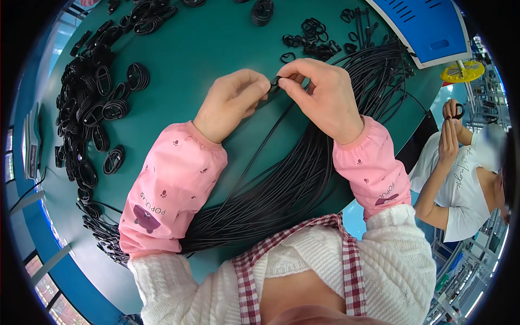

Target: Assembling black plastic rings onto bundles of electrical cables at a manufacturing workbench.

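Observation:
My left hand (pixel 233 100) and my right hand (pixel 325 97) meet above the green table (pixel 179 70), both with fingers pinched together. Between their fingertips is a small black piece (pixel 275 83), mostly covered, perhaps a strap or a cable end. A single black cable (pixel 265 142) runs from below my right hand toward my left forearm; whether it joins the piece I cannot tell. Beneath my right wrist and across in front of me spreads a thick bundle of long black cables (pixel 292 181).
Coiled black cables (pixel 103 81) heap along the table's left side. Small black loops (pixel 314 40) lie beyond my right hand. A blue panel (pixel 425 27) and a yellow disc (pixel 462 71) stand at the far right. A co-worker in a white shirt (pixel 460 184) holds a black loop.

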